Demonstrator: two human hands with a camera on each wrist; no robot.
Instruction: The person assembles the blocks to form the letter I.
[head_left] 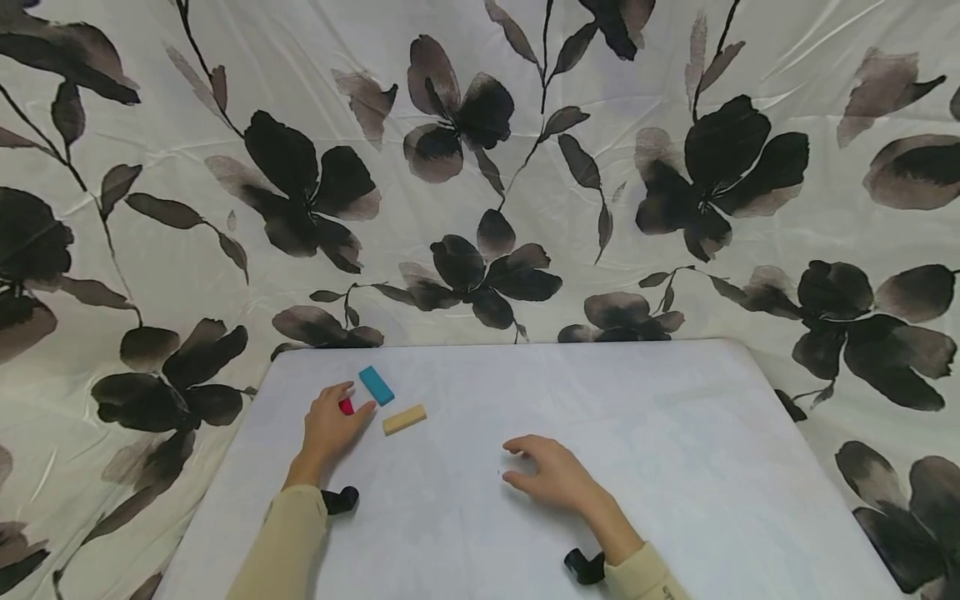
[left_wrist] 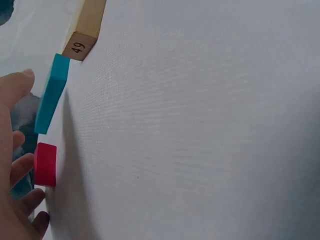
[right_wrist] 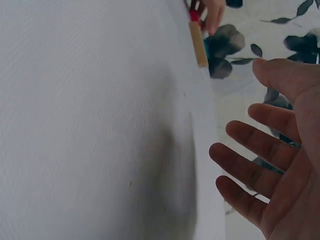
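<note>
Plainly nearest the left hand (head_left: 330,425): red block (head_left: 346,407).
Between parted thumb and fingers, ungripped; far from the relaxed, empty right hand (head_left: 552,473).

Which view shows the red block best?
Left wrist: the red block appears largest there, its near face unobstructed. The head view shows it partly hidden by the left hand; the right wrist view, a small red patch beyond the wooden block.

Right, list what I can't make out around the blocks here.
Small red block: head view, partly covered by the bare left hand.
Pale rectangular wooden block: left wrist view, far end cut off by the top edge.
Teal rectangular block: right wrist view, mostly hidden behind the wooden block.
</note>
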